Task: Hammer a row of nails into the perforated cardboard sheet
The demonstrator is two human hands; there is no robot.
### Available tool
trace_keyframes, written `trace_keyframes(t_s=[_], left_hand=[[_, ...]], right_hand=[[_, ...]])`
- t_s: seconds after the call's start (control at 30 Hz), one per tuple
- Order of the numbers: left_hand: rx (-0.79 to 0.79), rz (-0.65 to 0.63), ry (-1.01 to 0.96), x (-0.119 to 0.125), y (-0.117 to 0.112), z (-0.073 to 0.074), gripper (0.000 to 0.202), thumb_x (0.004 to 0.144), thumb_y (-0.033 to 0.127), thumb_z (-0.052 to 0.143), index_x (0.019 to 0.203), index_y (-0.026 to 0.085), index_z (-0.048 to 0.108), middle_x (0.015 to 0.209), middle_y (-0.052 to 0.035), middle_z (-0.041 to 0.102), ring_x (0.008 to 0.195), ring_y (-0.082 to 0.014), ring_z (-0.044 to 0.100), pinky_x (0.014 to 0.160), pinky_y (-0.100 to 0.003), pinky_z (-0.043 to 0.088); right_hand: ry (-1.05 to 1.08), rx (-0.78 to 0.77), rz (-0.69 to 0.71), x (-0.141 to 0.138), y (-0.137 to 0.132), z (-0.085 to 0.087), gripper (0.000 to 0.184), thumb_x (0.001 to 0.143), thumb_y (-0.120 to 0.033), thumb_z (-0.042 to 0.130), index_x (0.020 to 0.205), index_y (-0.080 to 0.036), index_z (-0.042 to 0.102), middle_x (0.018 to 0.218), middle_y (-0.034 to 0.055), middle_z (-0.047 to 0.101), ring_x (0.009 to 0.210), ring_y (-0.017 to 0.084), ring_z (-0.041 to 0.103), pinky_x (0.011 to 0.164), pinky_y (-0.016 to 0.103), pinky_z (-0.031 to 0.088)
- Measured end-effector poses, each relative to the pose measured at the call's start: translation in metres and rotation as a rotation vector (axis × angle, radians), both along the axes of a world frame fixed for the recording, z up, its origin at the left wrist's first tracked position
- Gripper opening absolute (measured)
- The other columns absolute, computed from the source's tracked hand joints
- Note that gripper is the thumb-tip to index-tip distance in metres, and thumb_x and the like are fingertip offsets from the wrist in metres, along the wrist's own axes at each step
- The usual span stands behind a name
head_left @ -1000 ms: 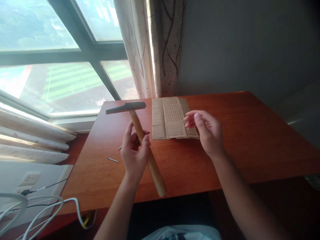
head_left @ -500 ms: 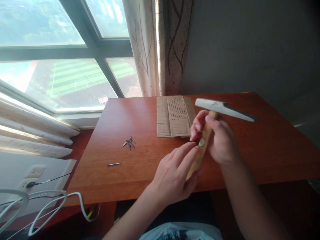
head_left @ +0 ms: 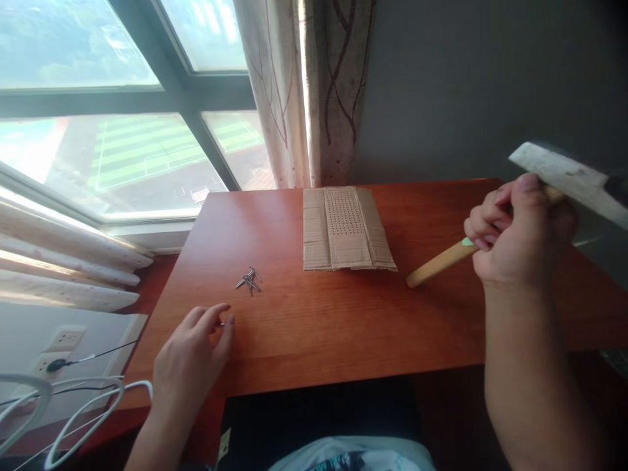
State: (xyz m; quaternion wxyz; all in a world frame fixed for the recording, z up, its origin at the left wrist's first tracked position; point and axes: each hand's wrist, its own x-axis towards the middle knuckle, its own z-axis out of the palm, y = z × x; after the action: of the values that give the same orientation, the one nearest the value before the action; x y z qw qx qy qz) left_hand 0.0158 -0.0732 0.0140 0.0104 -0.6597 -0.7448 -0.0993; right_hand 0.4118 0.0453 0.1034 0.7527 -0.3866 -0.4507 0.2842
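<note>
My right hand (head_left: 520, 235) grips a hammer (head_left: 439, 263) high on its wooden handle, close under the metal head. The head points up and to the right, and a green sticker shows on the handle beside my fingers. At the table's left, my left hand (head_left: 193, 353) is lowered over a single nail (head_left: 224, 324), thumb and forefinger apart on either side of it. Most of that nail is hidden by my fingers. Just beyond lies a small pile of nails (head_left: 249, 281).
A folded piece of cardboard (head_left: 314, 242) with rows of small holes lies at the back middle of the wooden table (head_left: 314, 333). White cables (head_left: 98, 405) loop at the lower left near a wall socket (head_left: 66, 338). Window and curtains stand behind.
My left hand has left the hammer handle and moved left and down to the lone nail. My right hand has carried the hammer right and upward, turning its handle toward the table.
</note>
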Motion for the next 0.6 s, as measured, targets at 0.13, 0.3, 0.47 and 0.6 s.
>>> trace_keyframes(t_s=[0.13, 0.3, 0.47, 0.6], left_hand=[[-0.112, 0.142, 0.064, -0.017, -0.005, 0.0, 0.036, 0.097, 0.044, 0.043, 0.12, 0.023, 0.061, 0.103, -0.0044, 0.067, 0.08, -0.0211, 0.066, 0.061, -0.03, 0.041], [-0.104, 0.06, 0.049, -0.018, -0.003, -0.009, 0.032, 0.096, 0.041, 0.044, 0.112, 0.025, 0.065, 0.106, -0.0049, 0.066, 0.088, -0.023, 0.065, 0.065, -0.031, 0.043], [0.029, -0.042, -0.053, -0.011, 0.009, -0.016, 0.029, 0.095, 0.033, 0.043, 0.102, 0.022, 0.069, 0.108, -0.0052, 0.067, 0.093, -0.021, 0.065, 0.071, -0.029, 0.047], [0.054, -0.107, -0.102, -0.006, 0.017, -0.017, 0.027, 0.094, 0.03, 0.044, 0.098, 0.021, 0.069, 0.112, -0.0056, 0.068, 0.097, -0.0214, 0.066, 0.077, -0.03, 0.049]], right_hand=[[-0.016, 0.012, 0.013, 0.003, 0.009, -0.004, 0.031, 0.084, -0.034, 0.064, 0.061, -0.019, 0.048, 0.043, -0.0106, 0.031, 0.03, 0.004, 0.022, 0.03, 0.021, 0.013], [-0.029, -0.044, 0.068, 0.003, 0.009, -0.017, 0.043, 0.086, -0.045, 0.064, 0.06, -0.021, 0.041, 0.043, -0.0106, 0.03, 0.032, 0.005, 0.024, 0.031, 0.021, 0.018], [-0.017, -0.065, 0.073, -0.001, 0.007, -0.024, 0.049, 0.084, -0.049, 0.067, 0.057, -0.022, 0.035, 0.042, -0.0114, 0.026, 0.031, 0.004, 0.02, 0.032, 0.022, 0.013], [-0.021, -0.084, 0.098, -0.004, 0.008, -0.024, 0.05, 0.084, -0.047, 0.067, 0.055, -0.022, 0.034, 0.043, -0.0098, 0.027, 0.032, 0.004, 0.021, 0.032, 0.023, 0.012]])
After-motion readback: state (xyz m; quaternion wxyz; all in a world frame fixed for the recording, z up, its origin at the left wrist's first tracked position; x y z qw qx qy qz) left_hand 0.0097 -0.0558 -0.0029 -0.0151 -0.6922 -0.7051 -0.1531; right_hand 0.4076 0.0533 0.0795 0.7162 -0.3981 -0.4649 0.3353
